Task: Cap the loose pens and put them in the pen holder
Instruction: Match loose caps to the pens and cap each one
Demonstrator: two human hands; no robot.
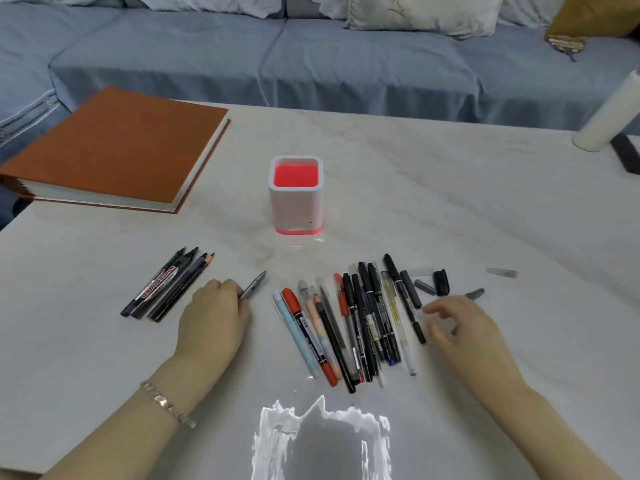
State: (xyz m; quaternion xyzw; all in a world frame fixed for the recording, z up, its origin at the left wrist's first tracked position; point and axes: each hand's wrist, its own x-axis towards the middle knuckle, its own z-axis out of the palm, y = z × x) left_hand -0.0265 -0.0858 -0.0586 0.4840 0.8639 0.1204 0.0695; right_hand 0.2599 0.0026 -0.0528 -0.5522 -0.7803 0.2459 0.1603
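A white pen holder (296, 199) with a red inside stands mid-table, with nothing in it. My left hand (213, 313) grips an uncapped grey pen (254, 284) whose tip points up and right. A small bunch of uncapped dark pens (166, 285) lies left of that hand. Several capped pens (349, 323) lie side by side in the middle. My right hand (457, 327) hovers with loosely spread fingers just right of that pile, holding nothing. Loose caps (440, 282) lie scattered beyond its fingertips, one grey cap (475, 294) nearest and a clear cap (502, 272) farther right.
A thick brown book (114, 150) lies at the back left of the white marble table (450, 188). A white cylinder (609, 112) and a black object (625, 152) sit at the back right edge. A blue sofa runs behind the table.
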